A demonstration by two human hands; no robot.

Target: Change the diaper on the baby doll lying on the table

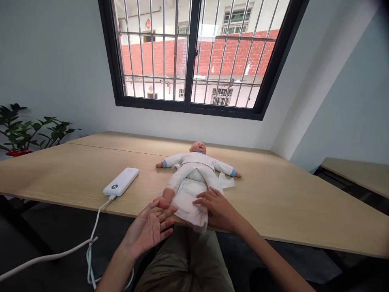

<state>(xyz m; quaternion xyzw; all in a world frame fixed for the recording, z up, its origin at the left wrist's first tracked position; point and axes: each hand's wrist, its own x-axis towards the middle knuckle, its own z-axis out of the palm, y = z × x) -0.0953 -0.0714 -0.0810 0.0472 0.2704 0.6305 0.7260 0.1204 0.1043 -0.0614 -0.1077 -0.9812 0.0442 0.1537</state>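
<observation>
A baby doll [194, 168] in a white top lies on its back on the wooden table [288, 194], head towards the window. A white diaper or cloth [190, 202] covers its lower body at the table's front edge. My left hand [150, 229] is open, palm up, just below the doll's bare foot [161, 201], fingertips near it. My right hand [217, 209] lies flat with fingers stretched on the right side of the white cloth.
A white power bank [121, 181] with a white cable [91, 243] lies left of the doll; the cable hangs off the front edge. A potted plant [24, 134] stands far left. A barred window [194, 56] is behind. Another table [358, 172] sits at right.
</observation>
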